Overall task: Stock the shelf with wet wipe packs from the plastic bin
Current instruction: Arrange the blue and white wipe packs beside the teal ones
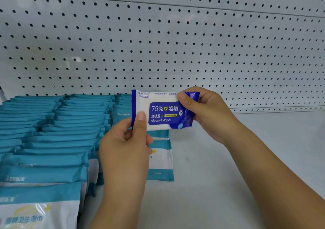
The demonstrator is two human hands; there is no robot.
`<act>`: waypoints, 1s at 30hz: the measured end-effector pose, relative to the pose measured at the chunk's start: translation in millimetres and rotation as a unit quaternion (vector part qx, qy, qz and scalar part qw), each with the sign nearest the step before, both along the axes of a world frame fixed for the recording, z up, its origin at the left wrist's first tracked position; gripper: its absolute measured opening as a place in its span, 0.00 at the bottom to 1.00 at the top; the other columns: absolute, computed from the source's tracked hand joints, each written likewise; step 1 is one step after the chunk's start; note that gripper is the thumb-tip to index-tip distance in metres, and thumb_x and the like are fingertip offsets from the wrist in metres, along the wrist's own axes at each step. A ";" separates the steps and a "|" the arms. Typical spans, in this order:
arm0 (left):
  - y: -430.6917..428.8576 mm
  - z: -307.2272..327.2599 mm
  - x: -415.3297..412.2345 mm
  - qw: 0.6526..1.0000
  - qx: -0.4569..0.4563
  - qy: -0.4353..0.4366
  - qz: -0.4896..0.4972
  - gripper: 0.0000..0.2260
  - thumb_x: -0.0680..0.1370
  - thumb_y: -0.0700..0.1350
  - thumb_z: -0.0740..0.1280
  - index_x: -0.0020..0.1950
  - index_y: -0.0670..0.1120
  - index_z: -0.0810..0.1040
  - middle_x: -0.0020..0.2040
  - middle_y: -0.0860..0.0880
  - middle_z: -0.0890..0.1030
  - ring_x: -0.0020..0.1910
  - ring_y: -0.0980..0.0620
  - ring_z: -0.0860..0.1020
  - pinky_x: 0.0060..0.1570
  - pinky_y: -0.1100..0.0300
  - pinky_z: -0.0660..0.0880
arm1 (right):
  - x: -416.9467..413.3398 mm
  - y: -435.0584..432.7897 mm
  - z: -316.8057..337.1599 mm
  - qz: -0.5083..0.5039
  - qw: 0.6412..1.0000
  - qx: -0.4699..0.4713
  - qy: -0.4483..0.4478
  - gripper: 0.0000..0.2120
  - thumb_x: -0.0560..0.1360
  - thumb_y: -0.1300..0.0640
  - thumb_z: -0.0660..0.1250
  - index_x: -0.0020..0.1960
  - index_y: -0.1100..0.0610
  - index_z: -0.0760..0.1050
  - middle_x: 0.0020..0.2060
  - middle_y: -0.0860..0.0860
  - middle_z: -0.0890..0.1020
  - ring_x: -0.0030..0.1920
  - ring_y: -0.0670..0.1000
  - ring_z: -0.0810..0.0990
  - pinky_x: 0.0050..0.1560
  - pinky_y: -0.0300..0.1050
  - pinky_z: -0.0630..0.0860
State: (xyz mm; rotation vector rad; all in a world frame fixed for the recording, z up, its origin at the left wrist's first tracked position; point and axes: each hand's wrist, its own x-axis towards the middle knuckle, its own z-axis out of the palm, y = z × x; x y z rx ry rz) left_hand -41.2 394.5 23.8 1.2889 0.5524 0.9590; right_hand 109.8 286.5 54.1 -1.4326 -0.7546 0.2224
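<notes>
A blue and white alcohol wipes pack (162, 112) is held upright above the white shelf (246, 158), in front of the pegboard. My left hand (126, 146) pinches its lower left corner with thumb on the front. My right hand (202, 112) pinches its right end, thumb near the top right corner. Rows of teal and white wipe packs (52, 132) stand packed on the shelf's left half. One teal and white pack (161, 160) lies flat under the held pack, partly hidden by my left hand. The plastic bin is not in view.
A white perforated back panel (175, 44) rises behind the shelf. The right half of the shelf surface shows bare white board. A metal upright edge (2, 93) shows at the far left.
</notes>
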 end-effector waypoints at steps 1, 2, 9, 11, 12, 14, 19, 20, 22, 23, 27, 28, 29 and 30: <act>0.3 -0.1 -0.2 1.000 -0.003 0.002 0.002 0.10 0.80 0.54 0.68 0.42 0.51 0.82 0.26 0.53 0.76 0.22 0.58 0.70 0.24 0.69 0.69 | 0.1 -0.9 0.5 0.014 1.000 0.000 0.012 0.20 0.61 0.44 0.75 0.50 0.53 0.82 0.46 0.50 0.88 0.51 0.51 0.87 0.51 0.50 0.83; 0.7 -0.9 -0.2 1.000 0.000 0.003 0.003 0.10 0.80 0.54 0.69 0.42 0.51 0.82 0.26 0.53 0.76 0.22 0.58 0.69 0.24 0.69 0.69 | -0.2 -1.8 0.8 0.026 0.999 -0.005 0.018 0.20 0.61 0.45 0.75 0.50 0.51 0.82 0.47 0.49 0.88 0.51 0.51 0.87 0.49 0.48 0.83; -1.2 -10.0 2.4 0.978 0.187 0.065 0.065 0.07 0.78 0.54 0.70 0.54 0.54 0.83 0.41 0.57 0.81 0.42 0.63 0.79 0.46 0.59 0.77 | 8.0 -12.3 6.5 -0.058 0.998 0.002 0.013 0.14 0.65 0.51 0.77 0.50 0.53 0.82 0.42 0.46 0.88 0.44 0.46 0.87 0.38 0.38 0.82; -1.4 -11.8 2.1 0.950 0.274 0.103 0.111 0.13 0.78 0.52 0.70 0.61 0.51 0.81 0.55 0.57 0.79 0.57 0.58 0.76 0.60 0.59 0.71 | 18.4 -18.8 6.6 -0.110 0.993 0.026 0.028 0.12 0.69 0.52 0.78 0.50 0.54 0.82 0.40 0.47 0.88 0.42 0.46 0.87 0.37 0.38 0.81; -1.4 -12.2 2.1 0.934 0.310 0.128 0.122 0.16 0.78 0.52 0.71 0.64 0.49 0.81 0.59 0.55 0.78 0.63 0.55 0.73 0.63 0.60 0.67 | 24.4 -22.1 5.2 -0.137 0.989 0.034 0.037 0.13 0.69 0.52 0.78 0.51 0.54 0.82 0.41 0.48 0.88 0.42 0.47 0.87 0.37 0.39 0.81; -1.1 -13.3 2.4 0.913 0.348 0.184 0.111 0.20 0.78 0.53 0.70 0.68 0.48 0.79 0.66 0.52 0.77 0.69 0.51 0.69 0.68 0.56 0.65 | 34.8 -27.2 1.1 -0.190 0.979 0.041 0.065 0.17 0.69 0.50 0.79 0.54 0.54 0.81 0.46 0.50 0.88 0.44 0.49 0.88 0.38 0.41 0.82; -0.2 -15.3 2.9 0.895 0.364 0.251 0.066 0.25 0.78 0.56 0.70 0.73 0.47 0.75 0.74 0.49 0.74 0.75 0.49 0.66 0.75 0.52 0.61 | 51.1 -33.4 -9.0 -0.265 0.961 -0.005 0.076 0.12 0.70 0.48 0.79 0.46 0.49 0.77 0.43 0.48 0.84 0.39 0.45 0.83 0.29 0.35 0.78; 0.0 -15.8 3.3 0.892 0.364 0.262 0.060 0.26 0.78 0.56 0.70 0.74 0.47 0.74 0.74 0.48 0.73 0.76 0.49 0.66 0.76 0.51 0.62 | 53.4 -32.3 -12.5 -0.267 0.961 -0.019 0.069 0.12 0.71 0.48 0.78 0.45 0.50 0.77 0.42 0.47 0.83 0.38 0.44 0.82 0.28 0.33 0.77; 0.3 -16.9 4.0 0.886 0.365 0.282 0.048 0.27 0.77 0.57 0.70 0.74 0.47 0.74 0.74 0.48 0.73 0.76 0.47 0.65 0.76 0.48 0.63 | 57.2 -27.0 -22.5 -0.258 0.964 -0.041 0.051 0.10 0.72 0.51 0.78 0.45 0.52 0.78 0.42 0.49 0.84 0.37 0.45 0.82 0.28 0.33 0.76; 0.7 -17.8 4.1 0.883 0.366 0.292 0.042 0.27 0.77 0.56 0.71 0.74 0.47 0.74 0.74 0.48 0.73 0.76 0.47 0.66 0.76 0.46 0.63 | 58.4 -23.7 -27.4 -0.252 0.965 -0.058 0.037 0.09 0.73 0.52 0.78 0.46 0.53 0.78 0.42 0.49 0.84 0.37 0.44 0.82 0.29 0.32 0.76; 2.2 -20.1 3.5 0.872 0.373 0.316 0.031 0.29 0.75 0.54 0.75 0.74 0.48 0.73 0.74 0.48 0.73 0.76 0.45 0.66 0.76 0.44 0.63 | 65.3 -17.8 -37.5 -0.169 0.977 -0.130 0.004 0.14 0.71 0.56 0.79 0.54 0.53 0.79 0.49 0.48 0.84 0.45 0.46 0.84 0.36 0.35 0.80; 2.6 -20.3 3.7 0.871 0.374 0.318 0.031 0.30 0.75 0.53 0.75 0.75 0.48 0.73 0.75 0.48 0.73 0.77 0.46 0.65 0.76 0.45 0.62 | 67.0 -18.0 -38.6 -0.153 0.977 -0.146 -0.002 0.16 0.70 0.57 0.80 0.55 0.53 0.79 0.50 0.49 0.84 0.47 0.48 0.85 0.39 0.38 0.82; 2.8 -20.3 3.8 0.870 0.374 0.318 0.032 0.30 0.75 0.53 0.75 0.75 0.48 0.72 0.75 0.48 0.72 0.77 0.46 0.65 0.76 0.45 0.61 | 68.0 -18.1 -39.3 -0.149 0.976 -0.159 -0.012 0.17 0.69 0.58 0.80 0.55 0.53 0.79 0.51 0.48 0.84 0.49 0.48 0.84 0.42 0.40 0.82; 2.7 -20.3 3.8 0.871 0.374 0.317 0.033 0.30 0.75 0.53 0.75 0.75 0.48 0.72 0.75 0.49 0.72 0.77 0.46 0.64 0.76 0.46 0.61 | 69.1 -17.5 -40.3 -0.159 0.973 -0.167 -0.031 0.17 0.69 0.58 0.81 0.55 0.52 0.78 0.51 0.47 0.83 0.49 0.47 0.84 0.44 0.41 0.83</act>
